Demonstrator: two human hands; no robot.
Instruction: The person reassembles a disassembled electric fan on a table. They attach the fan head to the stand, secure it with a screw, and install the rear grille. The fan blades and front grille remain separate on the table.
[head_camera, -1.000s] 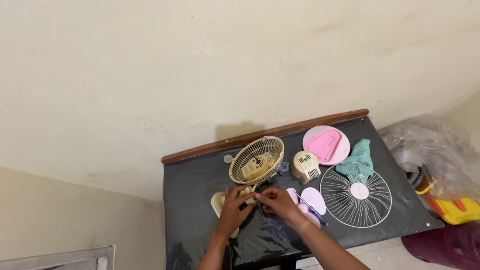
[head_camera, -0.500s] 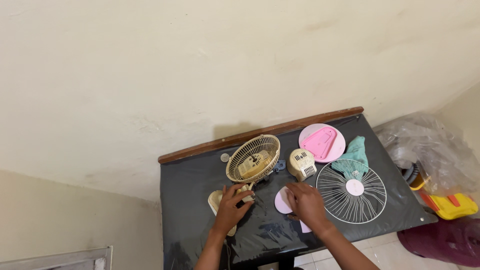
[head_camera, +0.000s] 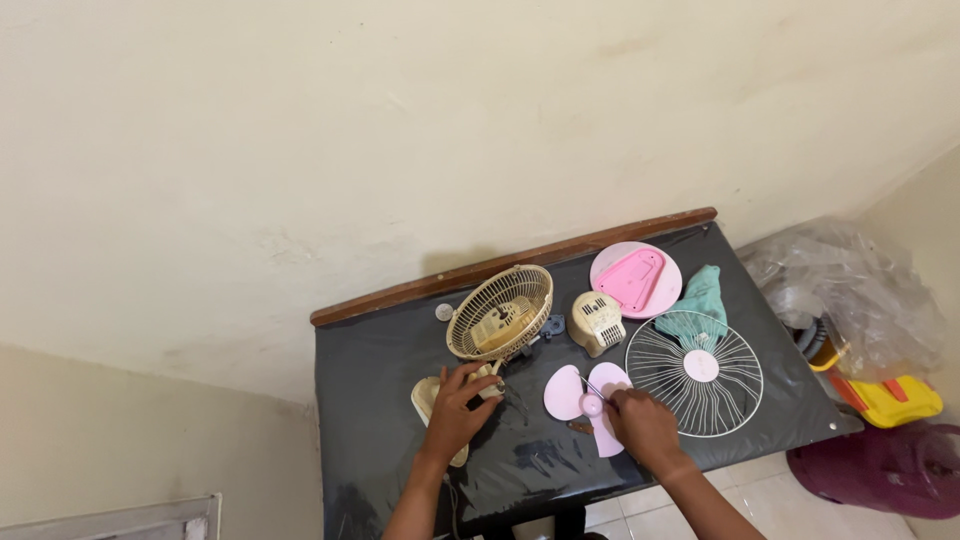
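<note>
Near the front edge of the dark table (head_camera: 400, 470), the right hand (head_camera: 643, 428) rests with fingers curled on the pink fan blade (head_camera: 585, 398), which lies flat at the middle of the surface; whether it grips a thin dark tool (head_camera: 592, 386) lying across the hub I cannot tell. The blade has three rounded pale pink lobes around a small hub. The left hand (head_camera: 455, 408) lies towards the left, fingers closed loosely over a cream fan base (head_camera: 432, 398). Just behind it a cream basket-like fan guard (head_camera: 500, 312) tilts up with the motor inside. Right of that sits a cream motor cover (head_camera: 598, 322), then a white wire guard (head_camera: 694, 373) lying flat. Towards the back right corner lie a pink round base (head_camera: 636, 280) and a green cloth (head_camera: 698, 300).
</note>
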